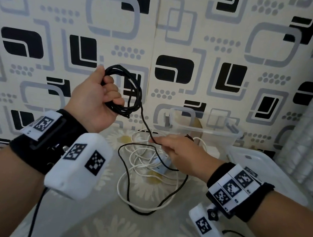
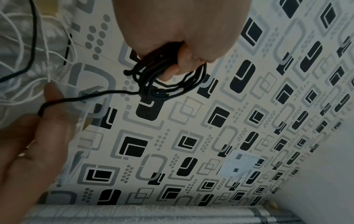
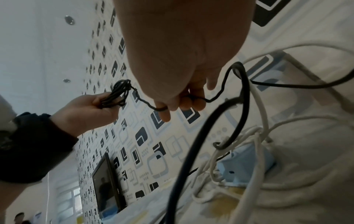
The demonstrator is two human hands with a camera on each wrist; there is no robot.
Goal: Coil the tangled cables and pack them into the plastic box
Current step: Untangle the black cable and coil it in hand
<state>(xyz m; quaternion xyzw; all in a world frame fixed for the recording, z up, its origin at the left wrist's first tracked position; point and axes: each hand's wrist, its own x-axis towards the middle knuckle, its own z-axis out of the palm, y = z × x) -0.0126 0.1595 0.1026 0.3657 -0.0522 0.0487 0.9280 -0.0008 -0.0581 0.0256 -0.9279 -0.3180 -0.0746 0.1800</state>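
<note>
Black cable (image 1: 124, 89) coil stands upright in gripping left hand (image 1: 95, 100); right hand (image 1: 175, 151) pinches its tail.

Black cable (image 1: 146, 177): stretch inside right hand (image 1: 181, 154) hidden; far end not traceable among white cables (image 1: 137, 166). Coil (image 1: 125, 90): inner turns covered by left hand (image 1: 95, 100) fingers (image 1: 114, 92). Plastic box (image 1: 205, 127): interior indistinct. Lid (image 1: 263, 164): blurred.
</note>
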